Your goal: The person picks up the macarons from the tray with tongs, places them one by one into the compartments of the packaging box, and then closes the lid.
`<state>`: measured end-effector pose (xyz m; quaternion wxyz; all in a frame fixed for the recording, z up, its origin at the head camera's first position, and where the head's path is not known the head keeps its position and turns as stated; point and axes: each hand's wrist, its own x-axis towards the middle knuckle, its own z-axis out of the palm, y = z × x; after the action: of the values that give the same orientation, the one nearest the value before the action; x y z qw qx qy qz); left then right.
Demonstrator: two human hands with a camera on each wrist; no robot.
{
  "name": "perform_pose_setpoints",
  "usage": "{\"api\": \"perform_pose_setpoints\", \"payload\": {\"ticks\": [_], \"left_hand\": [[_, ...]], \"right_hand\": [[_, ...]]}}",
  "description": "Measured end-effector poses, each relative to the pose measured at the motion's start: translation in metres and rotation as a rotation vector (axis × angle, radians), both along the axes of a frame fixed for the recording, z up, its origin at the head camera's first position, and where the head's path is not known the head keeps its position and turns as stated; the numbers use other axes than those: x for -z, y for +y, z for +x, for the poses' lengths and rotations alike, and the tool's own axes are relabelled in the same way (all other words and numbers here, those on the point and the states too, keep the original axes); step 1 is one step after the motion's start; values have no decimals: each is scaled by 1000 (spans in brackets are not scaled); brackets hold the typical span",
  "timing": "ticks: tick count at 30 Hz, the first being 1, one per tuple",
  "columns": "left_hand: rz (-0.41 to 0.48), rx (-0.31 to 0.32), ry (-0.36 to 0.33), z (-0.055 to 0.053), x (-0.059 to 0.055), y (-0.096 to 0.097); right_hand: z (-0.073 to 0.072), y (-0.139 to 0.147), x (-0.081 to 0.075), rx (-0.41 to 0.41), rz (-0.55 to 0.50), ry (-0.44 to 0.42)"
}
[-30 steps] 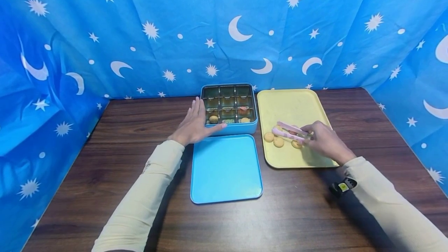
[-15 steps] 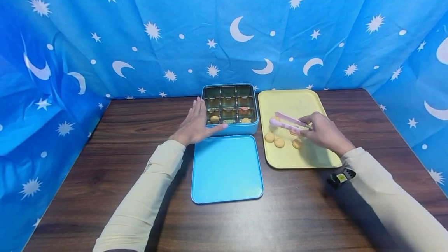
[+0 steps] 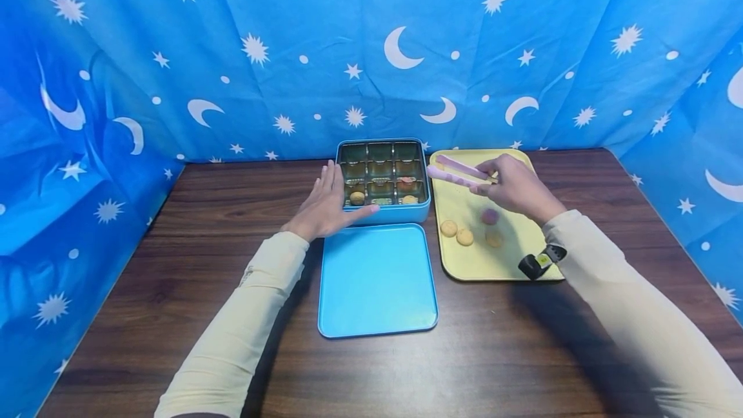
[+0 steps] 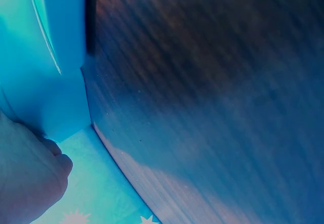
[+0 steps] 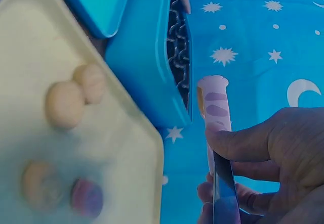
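Note:
My right hand (image 3: 516, 186) grips a pair of pink tongs (image 3: 458, 171), held over the far left part of the yellow tray (image 3: 540, 257). In the right wrist view, a tan edge of a cookie (image 5: 201, 102) shows at the tip of the tongs (image 5: 216, 102). My left hand (image 3: 322, 205) lies with straight fingers along the left side of the blue tin (image 3: 400, 214), its thumb stretched along the front rim. Inside the tin's divided insert are a round cookie (image 3: 356, 198) at front left and another cookie (image 3: 409, 199) at front right.
Several round cookies (image 3: 465, 237) and a reddish-purple piece (image 3: 489, 216) lie on the tray. A flat blue lid (image 3: 377, 282) rests before the tin on the dark wooden table (image 3: 371, 373). A blue curtain (image 3: 325, 50) with stars and moons hangs close behind.
The right hand has lifted the tongs from the cookies and carried them away and leftwards toward the tin. One cookie is gone from the tray's group. The left hand stays put.

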<state>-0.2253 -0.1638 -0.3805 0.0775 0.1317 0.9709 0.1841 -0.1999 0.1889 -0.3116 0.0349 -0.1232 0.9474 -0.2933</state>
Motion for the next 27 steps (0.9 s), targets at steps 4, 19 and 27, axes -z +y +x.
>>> {"api": "perform_pose_setpoints", "payload": {"ticks": [4, 19, 27], "left_hand": [[-5, -3, -6, -1, 2, -1], [3, 0, -4, -2, 2, -1], [9, 0, -2, -1, 2, -2]], "right_hand": [[-8, -16, -4, 10, -3, -23], [-30, -66, 5, -2, -29, -54], [-33, -82, 10, -2, -35, -71]]}}
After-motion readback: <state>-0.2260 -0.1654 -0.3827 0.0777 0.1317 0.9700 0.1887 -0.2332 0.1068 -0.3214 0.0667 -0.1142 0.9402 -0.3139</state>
